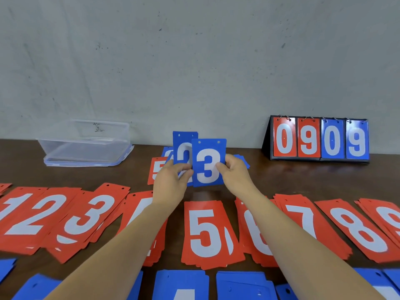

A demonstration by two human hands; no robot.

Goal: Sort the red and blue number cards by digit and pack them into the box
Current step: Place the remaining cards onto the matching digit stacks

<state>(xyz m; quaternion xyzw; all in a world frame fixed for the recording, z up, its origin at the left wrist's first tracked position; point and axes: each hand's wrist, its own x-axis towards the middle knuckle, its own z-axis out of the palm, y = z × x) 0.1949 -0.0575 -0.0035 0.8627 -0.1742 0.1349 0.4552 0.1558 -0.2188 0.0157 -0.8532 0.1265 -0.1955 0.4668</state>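
My right hand (234, 169) pinches a blue 3 card (208, 163), held upright above the table. Beside it, my left hand (171, 180) grips a blue 2 card (184, 149), partly behind the 3. Under both hands lies a loose heap of unsorted cards (157, 169), with a red 5 showing. Red piles run across the table in a row: 1 (16, 215), 2 (43, 213), 3 (91, 215), 5 (205, 232), 6 (253, 230), 7 (303, 215), 8 (357, 228). My left forearm hides most of the red pile between 3 and 5. Blue piles (181, 284) lie along the near edge. The clear plastic box (86, 144) stands at the back left.
A black flip scoreboard (318, 138) reading 0 9 0 9 stands at the back right against the grey wall. The dark wooden table (303, 176) shows bare between the scoreboard and the red row. The box rests on its blue-edged lid.
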